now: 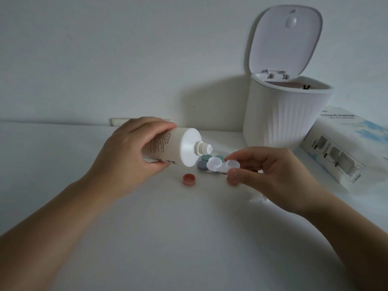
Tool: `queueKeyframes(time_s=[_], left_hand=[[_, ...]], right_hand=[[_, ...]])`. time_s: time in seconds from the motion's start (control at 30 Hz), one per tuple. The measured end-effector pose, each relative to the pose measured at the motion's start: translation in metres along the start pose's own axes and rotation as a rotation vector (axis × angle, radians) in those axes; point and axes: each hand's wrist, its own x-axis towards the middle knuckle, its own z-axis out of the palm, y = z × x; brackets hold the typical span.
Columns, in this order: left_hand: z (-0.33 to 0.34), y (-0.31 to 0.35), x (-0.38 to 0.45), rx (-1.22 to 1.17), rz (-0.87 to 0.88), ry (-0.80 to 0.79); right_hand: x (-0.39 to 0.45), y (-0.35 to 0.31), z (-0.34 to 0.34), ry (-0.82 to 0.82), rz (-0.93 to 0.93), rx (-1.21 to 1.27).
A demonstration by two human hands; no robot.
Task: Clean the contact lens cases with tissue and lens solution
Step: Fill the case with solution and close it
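Above lens case point(220, 165), tilted bottle point(168, 147)

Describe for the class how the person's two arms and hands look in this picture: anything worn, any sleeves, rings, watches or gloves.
Both arms are bare from the frame edge to the fingers; no sleeves show. The left hand and right hand wear no gloves, and no rings, watch or bracelet can be seen. Fingernails look short and unpainted, though the picture is slightly soft. No marks or tattoos are visible.
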Motion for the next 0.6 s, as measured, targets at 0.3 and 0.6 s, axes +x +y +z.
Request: queueKeyframes(time_s=[0.3,0.6], left_hand=[[-0.0004,0.0019,0.0025,0.060,0.018,0.015],[0.0005,0.0020,0.0046,0.107,0.032,-0.010]], right_hand=[[-0.0008,0.0013,0.0027,0.003,0.007,-0.036],[-0.0010,0.0037,0.0040,-0.015,0.024,-0.044]])
